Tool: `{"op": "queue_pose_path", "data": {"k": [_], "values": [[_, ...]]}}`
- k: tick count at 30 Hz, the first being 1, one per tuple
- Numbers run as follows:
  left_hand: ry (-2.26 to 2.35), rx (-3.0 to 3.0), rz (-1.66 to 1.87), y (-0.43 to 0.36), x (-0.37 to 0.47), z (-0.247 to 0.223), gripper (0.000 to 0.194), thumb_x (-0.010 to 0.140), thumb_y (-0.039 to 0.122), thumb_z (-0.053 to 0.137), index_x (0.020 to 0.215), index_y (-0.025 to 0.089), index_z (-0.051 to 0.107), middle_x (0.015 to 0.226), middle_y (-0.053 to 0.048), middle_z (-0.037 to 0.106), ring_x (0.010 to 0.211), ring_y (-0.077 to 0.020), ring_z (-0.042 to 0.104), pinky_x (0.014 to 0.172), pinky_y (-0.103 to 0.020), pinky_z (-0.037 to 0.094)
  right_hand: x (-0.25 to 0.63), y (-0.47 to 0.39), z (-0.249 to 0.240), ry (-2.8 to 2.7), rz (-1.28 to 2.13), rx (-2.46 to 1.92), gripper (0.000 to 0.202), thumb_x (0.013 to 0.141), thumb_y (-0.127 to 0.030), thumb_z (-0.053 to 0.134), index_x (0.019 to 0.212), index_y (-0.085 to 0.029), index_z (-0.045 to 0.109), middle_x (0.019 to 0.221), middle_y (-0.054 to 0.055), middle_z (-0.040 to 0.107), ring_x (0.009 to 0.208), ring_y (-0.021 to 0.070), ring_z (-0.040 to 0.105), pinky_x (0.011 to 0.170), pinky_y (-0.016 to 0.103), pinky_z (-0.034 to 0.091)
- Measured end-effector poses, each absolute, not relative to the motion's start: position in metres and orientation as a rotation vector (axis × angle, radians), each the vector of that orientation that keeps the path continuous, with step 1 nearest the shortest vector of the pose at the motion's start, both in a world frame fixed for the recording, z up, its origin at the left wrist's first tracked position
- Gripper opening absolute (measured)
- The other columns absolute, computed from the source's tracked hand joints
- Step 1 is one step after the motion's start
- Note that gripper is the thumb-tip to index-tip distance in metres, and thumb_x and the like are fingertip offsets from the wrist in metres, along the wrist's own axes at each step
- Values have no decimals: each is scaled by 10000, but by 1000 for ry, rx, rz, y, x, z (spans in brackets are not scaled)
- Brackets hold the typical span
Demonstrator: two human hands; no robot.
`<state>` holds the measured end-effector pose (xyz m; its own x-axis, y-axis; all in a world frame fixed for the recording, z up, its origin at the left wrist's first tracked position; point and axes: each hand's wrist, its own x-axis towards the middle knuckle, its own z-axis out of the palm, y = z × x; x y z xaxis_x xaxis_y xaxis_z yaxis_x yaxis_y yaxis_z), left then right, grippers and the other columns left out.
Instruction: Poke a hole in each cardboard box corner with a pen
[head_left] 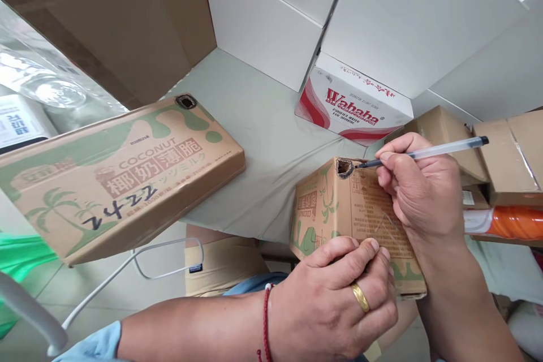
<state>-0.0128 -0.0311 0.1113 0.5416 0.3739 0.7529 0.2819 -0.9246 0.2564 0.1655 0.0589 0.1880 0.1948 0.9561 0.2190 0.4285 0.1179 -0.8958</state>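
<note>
My right hand (419,186) pinches a pen (445,148) with a clear barrel and dark end cap. The pen's tip points at the edge of a hole (344,168) cut in the corner of a small brown cardboard box (369,203). This box has green print and stands tilted on my lap side of the table. My left hand (339,294), with a gold ring, is pressed over its near face, fingers together and bent. The thumb's underside is hidden. To the left lies a larger coconut carton (169,169) with a dark-rimmed corner hole and "2422" handwritten on it.
A white and red Wahaha water carton (352,104) stands by the white panels. A tall brown box (127,22) is at the back left, with plastic bottles (59,90) beside it. A white cable (165,244) hangs at the front. An orange roll (515,222) and boxes (509,158) are at right.
</note>
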Motion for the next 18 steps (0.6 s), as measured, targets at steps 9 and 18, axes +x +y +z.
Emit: {"op": "queue_pose_path", "data": {"k": [9, 18], "values": [[544, 2681, 1331, -30, -13, 111, 275, 1112, 259, 535, 1168, 189, 795, 1417, -101, 758, 1383, -281, 651, 1133, -416, 503, 163, 58, 189, -1389, 749, -1423, 95, 973, -246, 735, 901, -223, 679, 627, -29, 633, 440, 77, 387, 409, 242, 231], [568, 2689, 1361, -28, -12, 113, 261, 1115, 235, 539, 1144, 201, 796, 1369, -79, 780, 1358, -267, 660, 1108, -402, 523, 158, 58, 189, -1485, 828, -1377, 74, 1005, -236, 701, 936, -216, 682, 664, -32, 661, 462, 63, 415, 425, 211, 284]]}}
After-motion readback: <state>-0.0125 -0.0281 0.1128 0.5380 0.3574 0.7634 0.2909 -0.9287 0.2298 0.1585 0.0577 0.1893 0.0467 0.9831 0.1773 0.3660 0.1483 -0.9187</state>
